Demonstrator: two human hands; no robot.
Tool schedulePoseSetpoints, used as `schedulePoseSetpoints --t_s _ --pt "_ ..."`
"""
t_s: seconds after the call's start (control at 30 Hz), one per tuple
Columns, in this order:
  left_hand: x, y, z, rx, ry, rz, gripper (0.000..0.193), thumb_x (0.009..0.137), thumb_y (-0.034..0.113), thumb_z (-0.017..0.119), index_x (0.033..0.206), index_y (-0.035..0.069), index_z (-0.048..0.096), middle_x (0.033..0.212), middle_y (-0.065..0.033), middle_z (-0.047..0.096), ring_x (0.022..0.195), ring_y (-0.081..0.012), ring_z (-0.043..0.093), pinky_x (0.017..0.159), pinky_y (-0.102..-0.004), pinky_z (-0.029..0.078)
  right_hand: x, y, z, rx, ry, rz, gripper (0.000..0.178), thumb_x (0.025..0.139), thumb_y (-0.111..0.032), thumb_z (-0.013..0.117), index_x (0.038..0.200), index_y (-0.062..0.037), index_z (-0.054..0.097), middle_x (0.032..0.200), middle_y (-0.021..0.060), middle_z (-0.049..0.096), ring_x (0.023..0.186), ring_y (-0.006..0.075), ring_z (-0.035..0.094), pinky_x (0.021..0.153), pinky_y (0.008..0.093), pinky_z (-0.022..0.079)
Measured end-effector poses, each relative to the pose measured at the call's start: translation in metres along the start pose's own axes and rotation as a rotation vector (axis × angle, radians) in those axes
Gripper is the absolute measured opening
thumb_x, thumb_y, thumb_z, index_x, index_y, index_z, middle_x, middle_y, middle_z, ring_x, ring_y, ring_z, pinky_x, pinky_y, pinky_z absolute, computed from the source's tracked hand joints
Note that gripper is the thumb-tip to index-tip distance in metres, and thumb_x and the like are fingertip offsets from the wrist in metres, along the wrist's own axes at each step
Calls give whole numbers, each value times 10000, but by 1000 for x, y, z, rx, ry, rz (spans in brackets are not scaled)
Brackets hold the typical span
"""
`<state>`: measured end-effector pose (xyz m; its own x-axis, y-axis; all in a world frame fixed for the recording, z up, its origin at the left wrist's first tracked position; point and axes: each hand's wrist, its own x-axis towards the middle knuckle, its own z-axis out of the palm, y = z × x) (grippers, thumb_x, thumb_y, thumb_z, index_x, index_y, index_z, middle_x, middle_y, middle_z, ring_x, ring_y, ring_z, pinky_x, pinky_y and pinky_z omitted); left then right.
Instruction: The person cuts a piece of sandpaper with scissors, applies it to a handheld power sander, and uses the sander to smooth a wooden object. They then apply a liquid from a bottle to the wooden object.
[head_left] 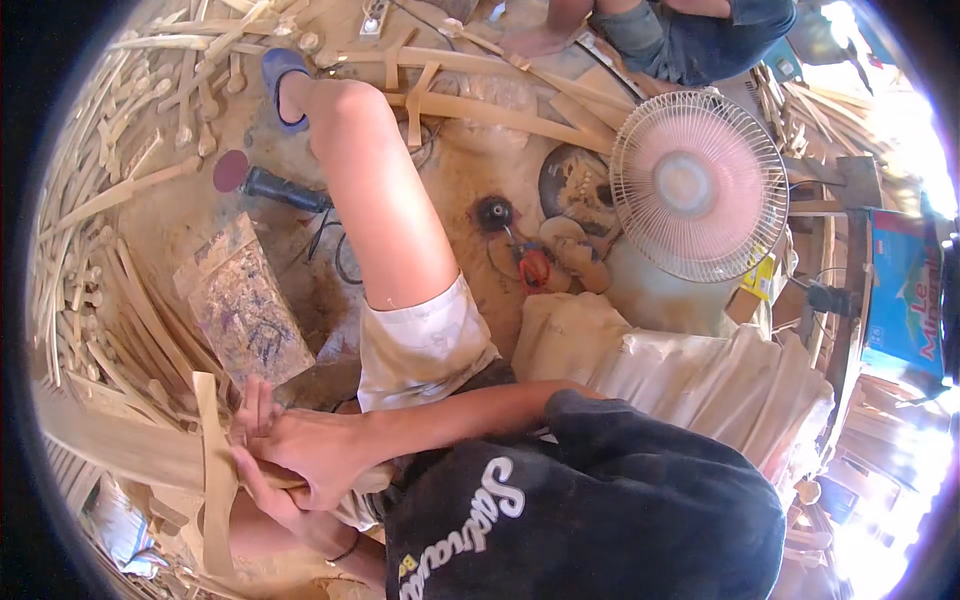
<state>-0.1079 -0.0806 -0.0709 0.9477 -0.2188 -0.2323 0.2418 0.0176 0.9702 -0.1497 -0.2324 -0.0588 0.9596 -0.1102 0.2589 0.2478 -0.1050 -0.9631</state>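
Sawdust covers the dirt workshop floor (470, 175), with pale wooden spoon blanks (90, 150) heaped along its edge and a pink round electric fan (697, 185) standing nearby. Low at the person's lap, the right hand (320, 455) is closed around a flat pale wooden strip (212, 470), and the left hand (258, 480) clasps the same strip from beneath.

Dusty earthen floor (470, 190), sawdust everywhere. Pale wooden slats (100, 200) heaped along left edge, more planks (500, 110) strewn at top. Round pink fan (698, 185) lying face-up, centre right. Power tool (270, 185) with red disc and cable on ground. Worn flat board (245, 310) near left. Harsh daylight (900, 120) flooding right side, washing out timber clutter.
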Motion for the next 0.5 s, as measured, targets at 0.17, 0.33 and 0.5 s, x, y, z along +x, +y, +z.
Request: schedulePoseSetpoints --t_s 0.17,0.33,0.5 --pt "3 -5 24 -221 -191 -138 634 1101 453 376 1394 -95 503 1472 -251 508 1413 -366 452 1197 -502 327 -7 -9 -39 -268 -146 64 503 605 -221 762 997 60 616 836 227 626 781 417 652 688 473 537" --pt "33 6 15 -594 -302 -342 287 1108 267 485 1000 11 553 752 28 479 570 -23 479 449 -165 406 -20 -29 -141 122 -8 -5 450 829 -337 790 1069 33 697 1020 127 711 901 249 699 757 373 551" --pt "49 -4 11 -133 266 -286 294 1067 317 587 1155 36 599 817 21 567 474 20 315 395 -144 247 -62 117 -256 -622 883 372 221 977 -135 647 1016 58 749 877 82 754 774 121 668 696 299 541"
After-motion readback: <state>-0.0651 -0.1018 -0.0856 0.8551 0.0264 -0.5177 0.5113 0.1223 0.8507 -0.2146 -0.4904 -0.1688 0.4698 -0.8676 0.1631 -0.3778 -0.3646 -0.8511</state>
